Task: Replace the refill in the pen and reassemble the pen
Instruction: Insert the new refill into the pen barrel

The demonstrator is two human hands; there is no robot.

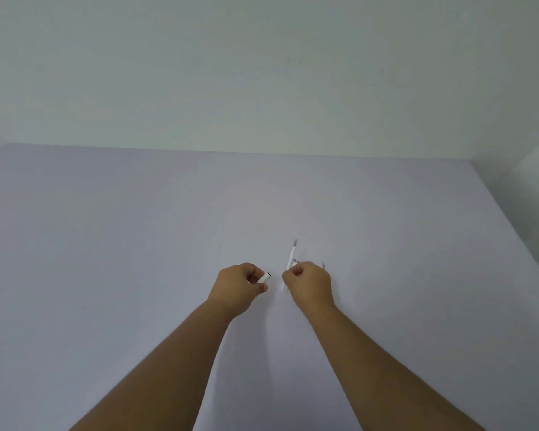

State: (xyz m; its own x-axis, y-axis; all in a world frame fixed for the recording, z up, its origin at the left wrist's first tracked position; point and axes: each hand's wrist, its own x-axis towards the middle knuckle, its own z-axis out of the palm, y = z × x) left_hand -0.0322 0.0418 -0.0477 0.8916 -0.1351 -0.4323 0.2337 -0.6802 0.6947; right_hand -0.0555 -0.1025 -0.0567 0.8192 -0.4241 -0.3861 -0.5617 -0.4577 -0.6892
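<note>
My left hand (241, 286) is closed around a white pen barrel (264, 278), whose open dark end points right. My right hand (308, 283) is closed on a small pen tip piece (294, 262) that pokes out above the fingers. A thin white refill (291, 255) with a grey tip lies on the table just beyond my right hand, partly hidden by it. A second grey tip (323, 264) shows behind the right hand's knuckles; its body is hidden.
A pale lilac table (137, 244) fills the view and meets a plain wall at the back. The table's right edge (511, 219) drops off to a dark gap at the far right.
</note>
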